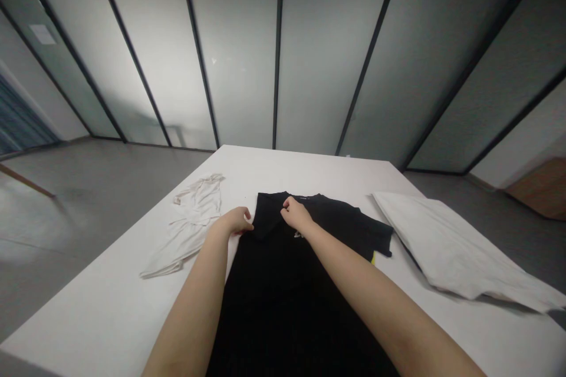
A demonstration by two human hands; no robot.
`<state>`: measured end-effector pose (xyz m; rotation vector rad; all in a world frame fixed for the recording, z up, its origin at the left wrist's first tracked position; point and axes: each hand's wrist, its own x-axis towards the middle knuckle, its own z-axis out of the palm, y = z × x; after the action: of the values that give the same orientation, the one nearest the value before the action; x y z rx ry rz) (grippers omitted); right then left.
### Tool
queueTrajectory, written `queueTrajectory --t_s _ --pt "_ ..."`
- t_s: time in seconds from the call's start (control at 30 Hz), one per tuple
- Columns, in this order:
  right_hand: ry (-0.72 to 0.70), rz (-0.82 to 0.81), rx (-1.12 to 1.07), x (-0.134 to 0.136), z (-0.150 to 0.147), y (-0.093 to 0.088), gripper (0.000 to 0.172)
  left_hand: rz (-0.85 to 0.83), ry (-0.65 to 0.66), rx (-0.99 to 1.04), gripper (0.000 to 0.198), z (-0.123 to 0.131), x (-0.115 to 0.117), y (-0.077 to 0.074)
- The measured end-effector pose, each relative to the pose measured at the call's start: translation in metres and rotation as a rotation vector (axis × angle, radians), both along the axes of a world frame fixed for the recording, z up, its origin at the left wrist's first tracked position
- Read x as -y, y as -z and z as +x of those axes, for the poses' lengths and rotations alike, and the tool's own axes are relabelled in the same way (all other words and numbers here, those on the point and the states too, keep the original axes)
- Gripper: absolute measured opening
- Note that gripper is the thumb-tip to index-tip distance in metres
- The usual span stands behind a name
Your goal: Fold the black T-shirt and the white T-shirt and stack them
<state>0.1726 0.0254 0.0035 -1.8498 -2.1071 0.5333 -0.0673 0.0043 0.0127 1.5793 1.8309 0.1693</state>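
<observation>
The black shirt (331,219) lies on the white counter (283,171), just below the centre of the frame, its collar toward the top. The left hand (239,221) is at its left edge, fingers curled and fingertips touching the sleeve; whether they grip the fabric I cannot tell. The right hand (297,214), near the middle, has its fingers drawn together, pinching the shirt just below the collar. A small pale print (298,235) shows beside that wrist. One crumpled white cloth (194,215) lies left of the left hand; a larger white sheet (446,244) spreads at lower right. Frosted panels (239,53) fill the upper frame.
</observation>
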Motion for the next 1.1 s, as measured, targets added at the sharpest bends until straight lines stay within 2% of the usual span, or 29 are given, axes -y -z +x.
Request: queueTrajectory --t_s 0.17,0.3,0.43,0.57,0.73,0.83,1.0,1.1 --pt "-0.062 0.114 0.059 0.009 -0.004 -0.001 0.029 0.059 0.011 -0.064 0.027 0.007 -0.005 0.002" --pt "-0.254 0.197 0.068 0.018 -0.030 -0.001 0.036 0.060 0.017 -0.111 0.023 0.011 -0.007 0.004" --pt "-0.410 0.179 0.087 0.023 -0.055 0.012 0.044 -0.037 0.066 -0.122 0.025 0.005 -0.002 0.002" --pt "-0.405 0.129 0.141 0.016 -0.063 0.025 0.062 -0.115 0.119 -0.138 0.031 -0.003 0.005 -0.004" --pt "-0.353 0.055 0.188 -0.001 -0.063 0.025 0.077 -0.107 0.153 -0.167 0.034 -0.003 0.008 -0.009" --pt "-0.338 0.055 0.170 -0.007 -0.063 0.026 0.075 -0.013 0.151 -0.203 0.030 0.000 0.008 -0.013" --pt "-0.309 0.142 0.079 -0.007 -0.060 0.024 0.059 0.291 0.134 -0.256 0.012 0.016 0.005 -0.022" --pt "-0.240 0.215 0.046 0.002 -0.053 0.019 0.054 0.467 0.141 -0.247 0.029 0.042 0.005 -0.017"
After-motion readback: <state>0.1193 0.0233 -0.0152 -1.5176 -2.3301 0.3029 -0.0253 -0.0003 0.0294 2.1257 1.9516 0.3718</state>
